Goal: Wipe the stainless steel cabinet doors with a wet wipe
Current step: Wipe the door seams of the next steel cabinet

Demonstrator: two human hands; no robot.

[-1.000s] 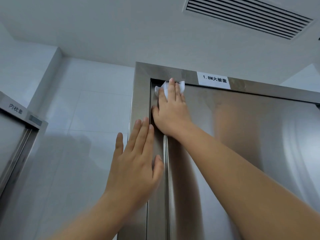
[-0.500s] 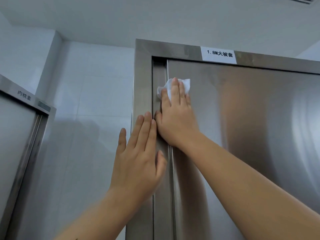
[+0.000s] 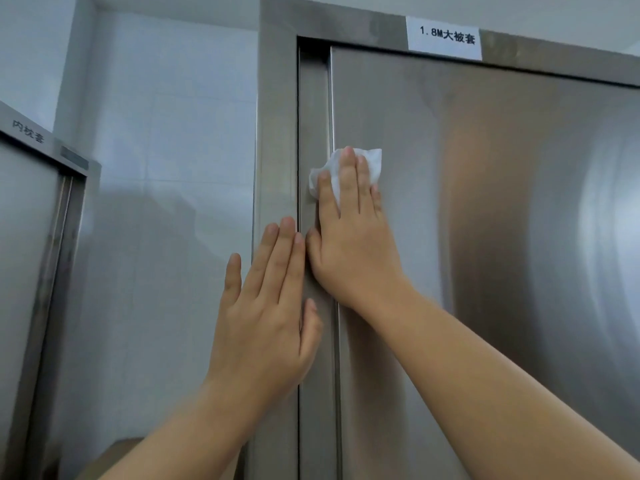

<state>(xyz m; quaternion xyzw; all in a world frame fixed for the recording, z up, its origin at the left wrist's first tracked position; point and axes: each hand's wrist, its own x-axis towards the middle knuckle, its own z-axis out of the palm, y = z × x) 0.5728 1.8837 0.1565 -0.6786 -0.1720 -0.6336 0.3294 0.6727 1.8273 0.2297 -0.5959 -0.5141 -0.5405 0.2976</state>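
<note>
My right hand (image 3: pixel 353 244) presses the crumpled white wet wipe (image 3: pixel 373 160) against the brushed stainless steel cabinet door (image 3: pixel 502 237), fingers (image 3: pixel 348 181) straight and close together, near its left edge toward eleven o'clock. My left hand (image 3: pixel 266 323) lies flat on the grey steel door frame (image 3: pixel 277 133), at seven o'clock of the wipe. I judge most of the panel, three to six o'clock, is left to wipe.

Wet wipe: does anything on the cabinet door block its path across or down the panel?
Nothing visible does. The right hand presses the wet wipe flat on the cabinet door near its left edge; the panel to its right is bare. The left hand rests on the frame, and the label sits above.
</note>
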